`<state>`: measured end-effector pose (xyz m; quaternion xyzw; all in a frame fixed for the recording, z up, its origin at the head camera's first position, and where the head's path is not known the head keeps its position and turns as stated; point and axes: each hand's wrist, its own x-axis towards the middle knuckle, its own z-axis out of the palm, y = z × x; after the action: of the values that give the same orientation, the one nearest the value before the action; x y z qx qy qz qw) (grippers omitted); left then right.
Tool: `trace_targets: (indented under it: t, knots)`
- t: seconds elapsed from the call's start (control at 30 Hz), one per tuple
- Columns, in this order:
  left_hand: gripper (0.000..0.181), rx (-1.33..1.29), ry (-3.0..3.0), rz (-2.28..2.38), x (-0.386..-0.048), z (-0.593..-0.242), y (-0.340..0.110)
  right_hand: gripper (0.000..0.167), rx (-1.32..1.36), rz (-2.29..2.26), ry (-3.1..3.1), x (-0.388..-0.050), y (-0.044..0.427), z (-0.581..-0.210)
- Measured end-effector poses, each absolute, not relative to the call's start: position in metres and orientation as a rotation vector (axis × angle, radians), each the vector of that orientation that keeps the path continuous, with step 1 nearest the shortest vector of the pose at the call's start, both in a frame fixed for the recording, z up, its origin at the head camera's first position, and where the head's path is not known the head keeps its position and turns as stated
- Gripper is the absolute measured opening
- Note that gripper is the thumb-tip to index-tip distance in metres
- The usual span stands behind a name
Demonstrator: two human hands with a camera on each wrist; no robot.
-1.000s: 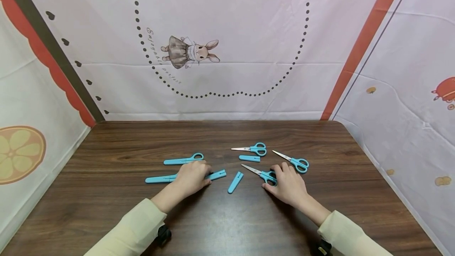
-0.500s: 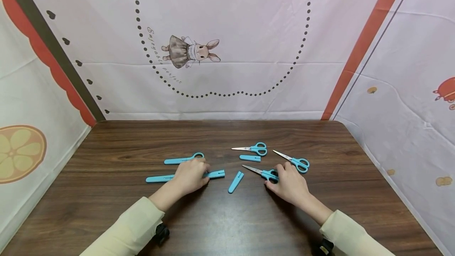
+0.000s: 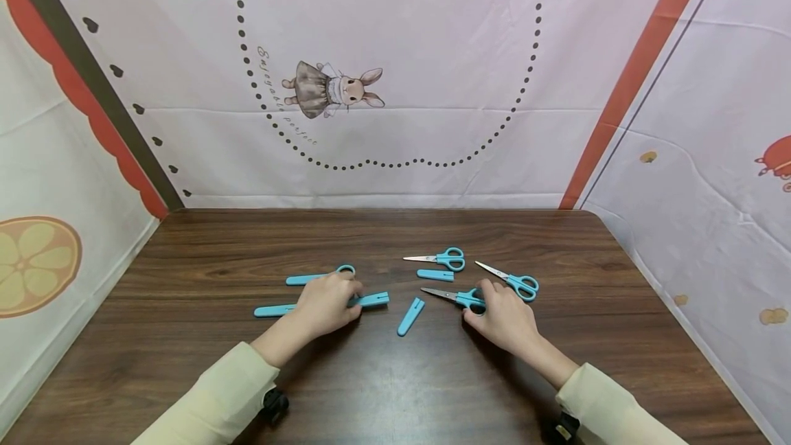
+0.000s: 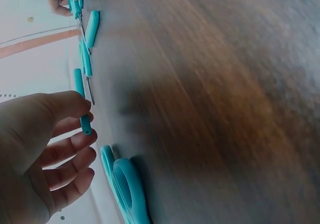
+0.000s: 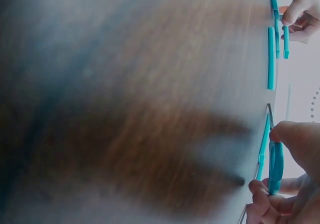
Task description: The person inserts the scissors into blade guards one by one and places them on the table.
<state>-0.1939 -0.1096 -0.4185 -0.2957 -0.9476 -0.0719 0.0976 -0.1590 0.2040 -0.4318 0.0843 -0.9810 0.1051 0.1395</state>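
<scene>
My left hand (image 3: 327,302) pinches a light-blue scissors cap (image 3: 373,299) between thumb and finger; in the left wrist view the cap (image 4: 85,121) is just off the table and the other fingers are loosely bent. Under that hand lies a pair of capped scissors (image 3: 274,311), its handles hidden in the head view. Farther back is another capped pair (image 3: 305,280). On the right, my right hand (image 3: 503,318) holds bare-bladed scissors (image 3: 462,298) by their blue handles, blades pointing left toward the cap. The right wrist view shows thumb and fingers on the handle (image 5: 275,166).
A loose cap (image 3: 410,316) lies slanted between the hands. Behind it rests another cap (image 3: 435,275) beside uncapped scissors (image 3: 450,259). A third uncapped pair (image 3: 522,286) lies just beyond the right hand. A patterned cloth (image 3: 432,53) hangs behind the wooden table (image 3: 395,390).
The left hand has shifted slightly left with the cap, which now sits a little higher. The scissors in my right hand have turned to lie more level, and that hand has drifted slightly right.
</scene>
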Motion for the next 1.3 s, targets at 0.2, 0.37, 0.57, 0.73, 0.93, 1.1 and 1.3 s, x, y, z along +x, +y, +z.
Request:
trace_targets:
  t: [0.2, 0.37, 0.57, 0.73, 0.93, 1.1, 1.3]
  knots:
    - [0.008, -0.866, -2.808, -0.232, -0.193, -0.416, -0.112, 0.043, 0.213, 0.316, -2.834, -0.161, 0.203, -0.432]
    - [0.007, -0.857, -2.803, -0.247, -0.192, -0.414, -0.115, 0.042, 0.211, 0.334, -2.803, -0.162, 0.202, -0.431]
    - [0.006, -0.852, -2.795, -0.258, -0.192, -0.414, -0.117, 0.043, 0.232, 0.377, -2.770, -0.164, 0.199, -0.429]
    - [0.007, -0.863, -2.782, -0.247, -0.192, -0.413, -0.119, 0.042, 0.253, 0.406, -2.759, -0.165, 0.196, -0.426]
    - [0.007, -0.865, -2.772, -0.250, -0.189, -0.408, -0.121, 0.045, 0.338, 0.431, -2.760, -0.167, 0.192, -0.424]
    - [0.009, -0.869, -2.769, -0.241, -0.186, -0.405, -0.124, 0.046, 0.413, 0.432, -2.720, -0.168, 0.190, -0.424]
    - [0.010, -0.882, -2.759, -0.238, -0.186, -0.405, -0.127, 0.044, 0.454, 0.428, -2.703, -0.171, 0.187, -0.422]
